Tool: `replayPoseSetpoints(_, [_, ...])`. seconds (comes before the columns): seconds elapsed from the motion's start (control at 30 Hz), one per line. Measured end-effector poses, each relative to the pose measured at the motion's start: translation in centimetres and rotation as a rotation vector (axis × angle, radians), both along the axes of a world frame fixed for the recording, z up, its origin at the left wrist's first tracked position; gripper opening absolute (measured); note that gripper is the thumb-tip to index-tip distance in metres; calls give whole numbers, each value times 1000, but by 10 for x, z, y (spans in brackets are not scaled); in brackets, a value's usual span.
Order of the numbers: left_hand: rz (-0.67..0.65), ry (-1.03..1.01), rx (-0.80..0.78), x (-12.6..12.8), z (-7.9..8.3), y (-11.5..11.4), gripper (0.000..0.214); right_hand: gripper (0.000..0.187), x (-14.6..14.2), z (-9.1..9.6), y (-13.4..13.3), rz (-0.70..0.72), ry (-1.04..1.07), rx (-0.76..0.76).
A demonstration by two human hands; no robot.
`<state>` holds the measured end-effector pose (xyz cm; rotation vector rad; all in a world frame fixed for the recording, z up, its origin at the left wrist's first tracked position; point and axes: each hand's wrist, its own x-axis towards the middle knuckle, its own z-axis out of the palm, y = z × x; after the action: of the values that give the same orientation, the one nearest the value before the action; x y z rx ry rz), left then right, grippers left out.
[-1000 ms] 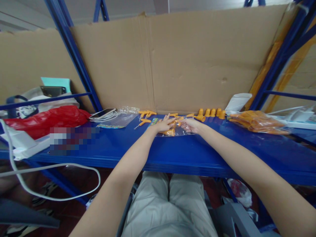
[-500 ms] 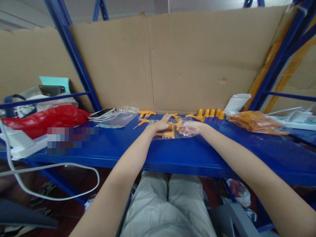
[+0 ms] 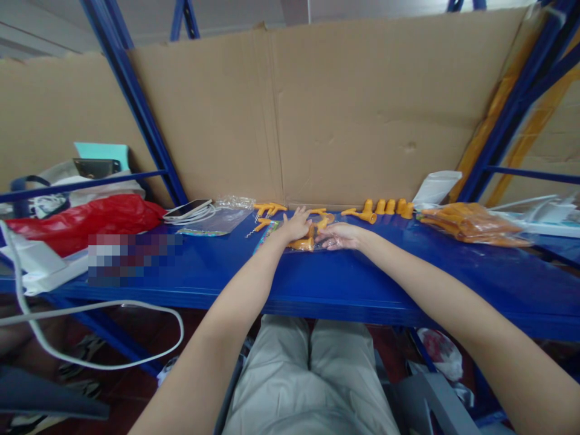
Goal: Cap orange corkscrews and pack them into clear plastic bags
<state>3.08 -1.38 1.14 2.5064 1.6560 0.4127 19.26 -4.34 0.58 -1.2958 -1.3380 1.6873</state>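
Note:
A clear plastic bag (image 3: pixel 322 246) with orange plastic parts (image 3: pixel 304 244) in it lies on the blue shelf between my hands. My left hand (image 3: pixel 298 226) rests on the bag's left part, its fingers stretched out and spread. From the right, my right hand (image 3: pixel 341 236) has its fingers closed at the bag's open-looking side, close to an orange part; the fingertips are partly hidden by film. Behind and left of the bag lie orange T-shaped handles (image 3: pixel 270 209), with a metal corkscrew spiral (image 3: pixel 251 233) showing at one.
Orange cup-shaped pieces (image 3: pixel 390 207) stand in a row at the back right, beside a bundle of bagged orange parts (image 3: pixel 469 223). Left are a flat clear bag (image 3: pixel 226 219), a phone with a white cable (image 3: pixel 188 209), and a red bag (image 3: pixel 90 220). Cardboard (image 3: pixel 362 109) walls the back.
My right hand has shifted slightly left along the bag, nearer the left hand. The orange parts in the bag have moved left, more under my left hand.

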Motion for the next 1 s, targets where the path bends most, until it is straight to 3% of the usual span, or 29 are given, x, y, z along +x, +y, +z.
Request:
replayPoseSetpoints(0.17, [-86,-43,30,4,4,-3,40,9,-1,0,-1,52,-25,20])
replayPoseSetpoints(0.37, [-253,-295,56,8,8,-10,36,17,-6,3,-7,85,-52,18])
replayPoseSetpoints(0.57, [-308,-368,62,16,8,-14,35,14,-13,4,-10,-38,42,98])
replayPoseSetpoints(0.7, [-195,-414,179,13,9,-9,36,21,-12,4,-10,-84,107,74])
replayPoseSetpoints(0.83, [72,-359,284,3,20,-7,37,29,-9,2,-8,-107,95,26])
replayPoseSetpoints(0.93, [257,-278,273,-4,27,-9,36,27,-8,-2,-4,-72,114,19])
replayPoseSetpoints(1.0, [312,-238,241,-6,29,-10,34,22,-7,-4,-2,-48,133,30])
